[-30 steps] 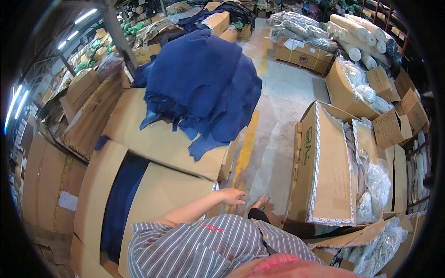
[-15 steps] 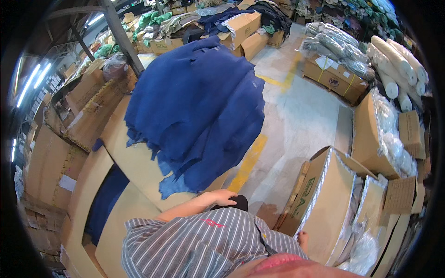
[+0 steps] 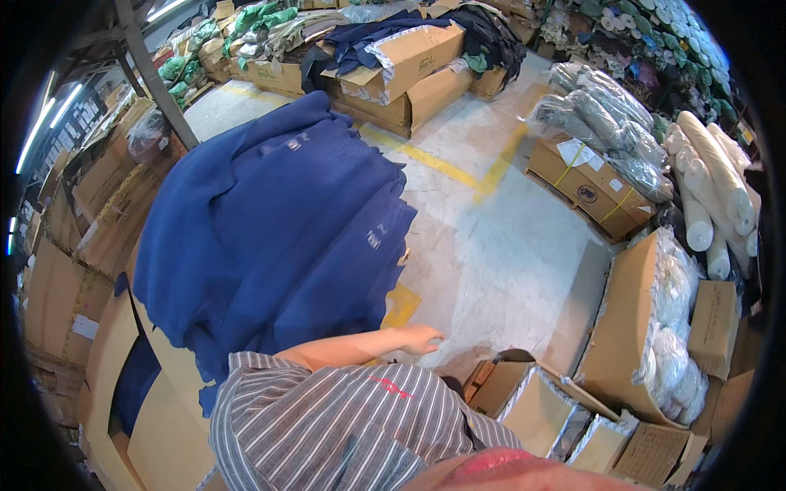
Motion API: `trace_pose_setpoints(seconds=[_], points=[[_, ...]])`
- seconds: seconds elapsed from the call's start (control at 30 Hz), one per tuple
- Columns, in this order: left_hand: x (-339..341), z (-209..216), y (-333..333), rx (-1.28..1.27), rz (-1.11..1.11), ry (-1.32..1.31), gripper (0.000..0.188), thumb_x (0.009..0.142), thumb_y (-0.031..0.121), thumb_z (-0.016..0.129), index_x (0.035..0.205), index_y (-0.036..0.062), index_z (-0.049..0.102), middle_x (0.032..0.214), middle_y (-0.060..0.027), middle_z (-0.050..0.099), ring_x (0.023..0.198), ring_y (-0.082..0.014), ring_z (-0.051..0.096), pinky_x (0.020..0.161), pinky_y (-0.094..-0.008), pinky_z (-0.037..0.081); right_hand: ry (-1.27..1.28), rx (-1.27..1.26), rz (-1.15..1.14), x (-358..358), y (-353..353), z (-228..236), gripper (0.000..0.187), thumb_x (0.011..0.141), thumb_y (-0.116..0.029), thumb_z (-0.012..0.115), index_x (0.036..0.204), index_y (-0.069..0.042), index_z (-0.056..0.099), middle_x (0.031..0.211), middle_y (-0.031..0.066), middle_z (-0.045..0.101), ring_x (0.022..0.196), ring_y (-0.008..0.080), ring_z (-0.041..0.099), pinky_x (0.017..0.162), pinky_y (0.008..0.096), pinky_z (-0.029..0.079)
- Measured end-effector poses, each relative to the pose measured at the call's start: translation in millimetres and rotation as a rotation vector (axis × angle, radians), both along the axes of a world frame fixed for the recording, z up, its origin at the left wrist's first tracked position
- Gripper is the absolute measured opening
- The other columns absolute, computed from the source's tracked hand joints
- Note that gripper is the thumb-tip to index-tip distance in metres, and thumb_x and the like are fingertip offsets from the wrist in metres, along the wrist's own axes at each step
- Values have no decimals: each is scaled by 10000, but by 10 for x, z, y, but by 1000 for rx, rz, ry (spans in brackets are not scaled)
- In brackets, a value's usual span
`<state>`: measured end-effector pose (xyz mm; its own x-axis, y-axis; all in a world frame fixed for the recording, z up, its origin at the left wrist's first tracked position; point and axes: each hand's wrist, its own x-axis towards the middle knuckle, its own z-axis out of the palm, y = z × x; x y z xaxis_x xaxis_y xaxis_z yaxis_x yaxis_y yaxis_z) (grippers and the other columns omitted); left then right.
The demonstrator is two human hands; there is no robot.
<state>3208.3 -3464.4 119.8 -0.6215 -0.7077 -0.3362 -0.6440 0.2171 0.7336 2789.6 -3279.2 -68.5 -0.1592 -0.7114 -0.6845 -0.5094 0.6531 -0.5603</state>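
My left hand (image 3: 420, 339) hangs in front of my striped shirt, over the floor, with its fingers loosely stretched out and nothing in them. Beside my left forearm lies a broad pile of dark blue hides (image 3: 270, 229), with ragged edges and small pale marks on top. The hides rest on tan cardboard (image 3: 168, 446) at the left, and their right edge hangs toward the floor. My right hand is out of view.
An open cardboard box (image 3: 618, 327) with clear plastic stands at the right. Beyond it are a strapped carton (image 3: 585, 184) under plastic-wrapped rolls and several white rolls (image 3: 716, 176). Cartons with dark hides (image 3: 422, 61) stand at the back. A metal post (image 3: 151, 74) rises at the far left.
My view has shifted, so the hide pile sits further left and closer. The left hand has moved from before a dark object to over bare floor. The right hand has left the picture.
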Motion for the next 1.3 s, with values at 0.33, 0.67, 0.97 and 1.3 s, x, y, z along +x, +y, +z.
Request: trace_pose_setpoints(seconds=[0.33,0.67,0.97,1.3], points=[[-120,-160,-2560,16,211,-70,466,945,305,575,1342,63,532,1332,-184,572,1225,-356,537,1041,-433,421,108,125,9,-596,-2926,-399,251,989,-216,504,1031,-3,630,789,113,666,671,198,646,619,343,529],[518,-305,-4108,17,831,248,393,939,246,608,1275,44,575,1169,-163,661,1099,-272,634,932,-384,497,-57,-582,32,-406,-9086,343,245,982,-157,481,988,30,640,780,132,679,640,170,618,580,321,499],[2501,-525,-6009,53,1173,167,399,930,256,632,1247,16,606,1150,-140,685,1063,-217,641,933,-372,493,431,-407,910,1921,-10701,-35,341,959,-322,536,980,-26,703,985,197,702,913,349,659,792,461,515],[4999,-109,-6960,-251,1564,-592,382,873,303,626,1210,124,641,1330,-151,575,1313,-372,452,1069,-564,344,448,-521,641,4389,-12369,421,351,965,-225,530,1189,44,559,1105,289,628,995,418,614,841,455,502]])
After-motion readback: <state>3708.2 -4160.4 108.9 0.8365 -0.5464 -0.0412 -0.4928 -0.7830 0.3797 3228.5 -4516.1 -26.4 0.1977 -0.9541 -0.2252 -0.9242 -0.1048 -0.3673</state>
